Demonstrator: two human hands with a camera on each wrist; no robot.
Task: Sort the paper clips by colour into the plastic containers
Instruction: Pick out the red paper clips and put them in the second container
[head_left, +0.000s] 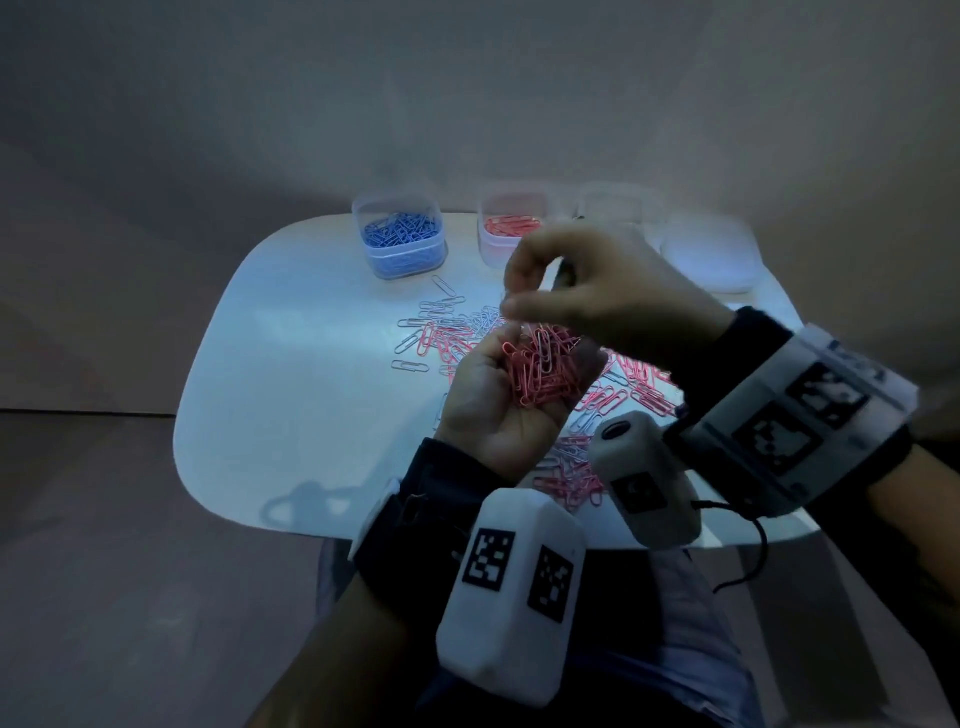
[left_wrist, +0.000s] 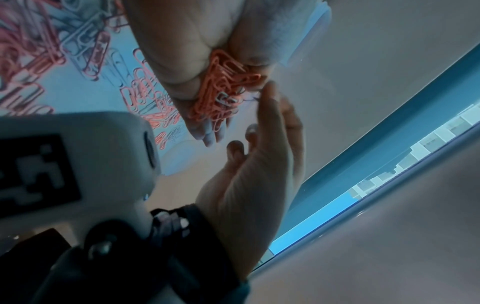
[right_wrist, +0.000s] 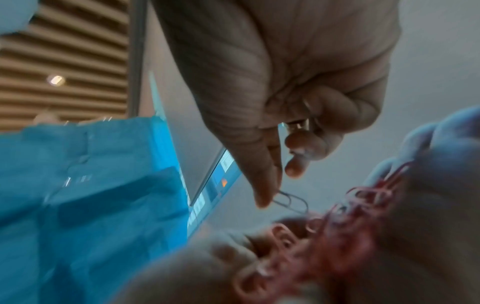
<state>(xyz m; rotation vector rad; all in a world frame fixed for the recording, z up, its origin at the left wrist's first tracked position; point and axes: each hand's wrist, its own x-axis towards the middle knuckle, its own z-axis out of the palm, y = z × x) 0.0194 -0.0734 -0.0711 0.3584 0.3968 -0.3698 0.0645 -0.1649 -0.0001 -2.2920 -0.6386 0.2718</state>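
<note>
Stray white clip picked from a palmful of pink

Head view: the left hand (head_left: 498, 400) lay palm up over the table (head_left: 291, 364), fingers cupped round a heap of pink clips (head_left: 540, 371), while the right hand (head_left: 587, 291) hovered above it, fingertips drawn together near a white clip (head_left: 545, 351); blue box (head_left: 400, 236) and pink box (head_left: 511, 228) stood behind. Left wrist view: the heap sat deep in the palm; a tilt could have spilled it back into the unsorted pile (left_wrist: 33, 47). Right wrist view: thumb and finger pinched a white clip; tangled pinks might have come up with it.
</note>
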